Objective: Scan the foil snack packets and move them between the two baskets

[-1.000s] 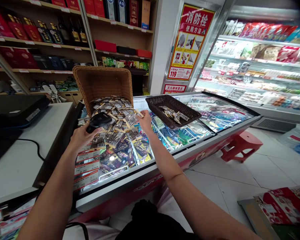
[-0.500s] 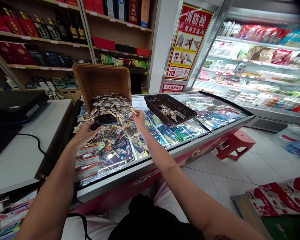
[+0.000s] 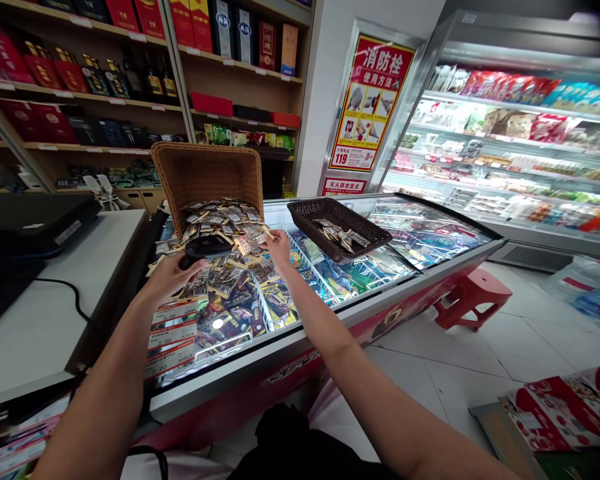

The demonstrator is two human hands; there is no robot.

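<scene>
My left hand [image 3: 169, 276] is closed around the handle of a black barcode scanner [image 3: 209, 247], whose head points right. Between the fingers of my right hand [image 3: 279, 248] is the edge of a small flat snack packet [image 3: 251, 241], in front of the scanner. A reddish glow lies on that packet. A tan wicker basket [image 3: 207, 163] is tipped on its side, and a heap of similar packets [image 3: 225, 217] spills from it onto the freezer's glass top. To the right, a dark brown woven basket [image 3: 307, 215] holds several more packets.
The chest freezer [image 3: 350, 310] runs away to the right, with price tags [image 3: 167, 340] at its near left corner. A white counter [image 3: 100, 260] with a black device is at left. A red stool [image 3: 475, 293] stands on the floor beside the freezer.
The view has tilted up slightly. A reddish glow now shows on the packet before the scanner, and the packet's face is turned more toward it. Both hands keep their hold.
</scene>
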